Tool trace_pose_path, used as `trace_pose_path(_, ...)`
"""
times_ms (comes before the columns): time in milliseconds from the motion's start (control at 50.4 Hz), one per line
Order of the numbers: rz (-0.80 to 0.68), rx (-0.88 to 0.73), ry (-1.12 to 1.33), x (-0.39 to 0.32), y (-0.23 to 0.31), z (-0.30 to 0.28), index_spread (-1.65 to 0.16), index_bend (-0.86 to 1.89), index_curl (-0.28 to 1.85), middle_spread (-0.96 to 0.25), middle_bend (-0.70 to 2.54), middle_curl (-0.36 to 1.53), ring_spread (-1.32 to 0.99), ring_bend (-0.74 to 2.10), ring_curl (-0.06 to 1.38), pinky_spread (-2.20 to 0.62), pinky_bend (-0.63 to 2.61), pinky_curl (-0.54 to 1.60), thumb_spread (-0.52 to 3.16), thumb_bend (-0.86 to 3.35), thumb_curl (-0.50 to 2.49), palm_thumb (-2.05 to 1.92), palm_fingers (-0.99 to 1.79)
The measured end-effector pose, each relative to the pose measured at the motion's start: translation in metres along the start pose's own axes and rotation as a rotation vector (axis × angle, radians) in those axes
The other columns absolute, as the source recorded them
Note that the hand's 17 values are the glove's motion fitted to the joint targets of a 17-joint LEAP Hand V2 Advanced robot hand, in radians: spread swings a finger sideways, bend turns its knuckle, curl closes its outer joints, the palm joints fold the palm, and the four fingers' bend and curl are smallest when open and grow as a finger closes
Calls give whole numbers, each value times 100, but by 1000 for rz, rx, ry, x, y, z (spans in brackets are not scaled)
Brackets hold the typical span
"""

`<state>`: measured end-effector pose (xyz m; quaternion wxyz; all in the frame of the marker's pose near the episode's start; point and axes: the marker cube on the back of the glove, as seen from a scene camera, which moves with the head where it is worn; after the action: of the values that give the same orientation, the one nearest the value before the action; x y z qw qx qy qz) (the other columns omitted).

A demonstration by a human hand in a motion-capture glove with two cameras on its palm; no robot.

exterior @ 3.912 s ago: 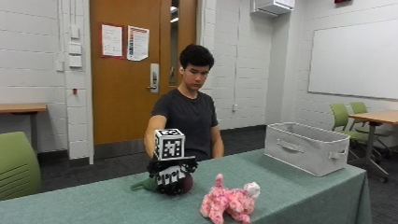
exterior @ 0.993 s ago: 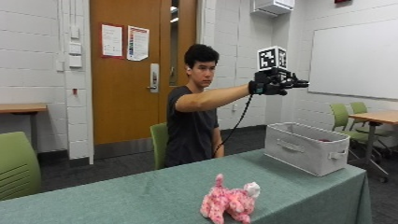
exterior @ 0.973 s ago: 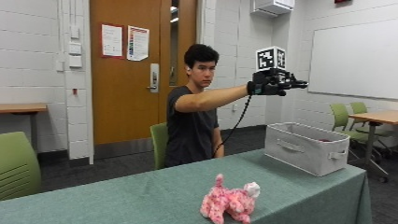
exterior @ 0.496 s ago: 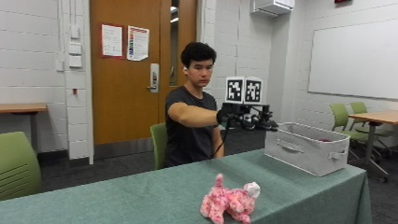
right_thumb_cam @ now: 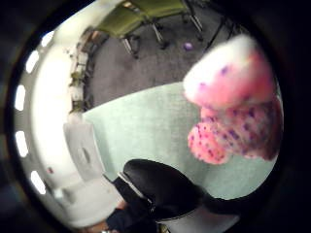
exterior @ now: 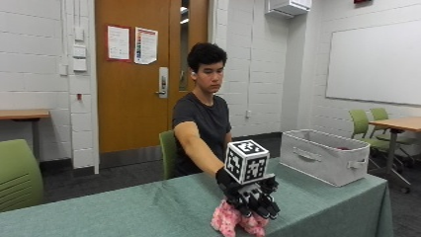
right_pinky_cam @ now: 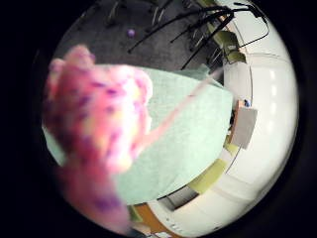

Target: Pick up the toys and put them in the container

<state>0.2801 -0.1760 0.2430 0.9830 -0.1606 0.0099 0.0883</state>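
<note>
A pink spotted plush toy (exterior: 227,223) lies on the green table (exterior: 131,212) near its front edge. My gloved right hand (exterior: 253,197) hangs right over it, fingers pointing down and spread, their tips at the toy's top. The toy (right_pinky_cam: 94,129) looms close in the little finger side palm view. In the thumb side palm view the toy (right_thumb_cam: 238,107) sits apart from the black thumb (right_thumb_cam: 160,187), with bare tablecloth between them. The grey fabric container (exterior: 322,155) stands at the table's right end.
The person sits behind the table on a green chair (exterior: 168,153). Another green chair (exterior: 16,175) stands at the left, and more chairs with a wooden table (exterior: 395,123) stand at the right.
My hand has come down from high above the container, leftward, to the pink toy. The dark toy it held on the table earlier is no longer in sight.
</note>
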Motion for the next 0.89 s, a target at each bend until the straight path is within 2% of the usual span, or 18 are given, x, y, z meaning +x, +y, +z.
trace_pose_path(179, 31, -33, 85, 13, -5, 26, -22, 11, 31, -8, 15, 33, -23, 15, 19, -4, 59, 34, 83, -10, 17, -13, -18)
trace_pose_path(338, 50, 23, 84, 17, -8, 35, -23, 3, 24, -7, 19, 33, -22, 28, 24, -6, 72, 38, 87, -5, 20, -5, -6)
trace_pose_path(477, 82, 27, 27, 17, -7, 33, -27, 12, 21, -12, 32, 37, -33, 54, 30, -15, 72, 36, 92, -2, 22, 0, 25)
trace_pose_path(715, 67, 83, 71, 8, 7, 22, -35, 50, 35, -22, 27, 37, -46, 52, 29, -29, 69, 35, 114, 14, 29, 31, 64)
trace_pose_path(794, 49, 96, 101, 4, 15, 17, -36, 52, 37, -25, 30, 39, -49, 61, 31, -32, 67, 34, 118, 18, 32, 41, 84)
trace_pose_path(814, 46, 99, 98, 3, 17, 15, -36, 53, 38, -25, 27, 37, -50, 58, 29, -33, 66, 34, 119, 18, 32, 41, 79)
trace_pose_path(894, 33, 118, 54, 1, 26, 9, -36, 43, 37, -30, 38, 41, -51, 72, 33, -34, 65, 33, 117, 19, 36, 47, 101)
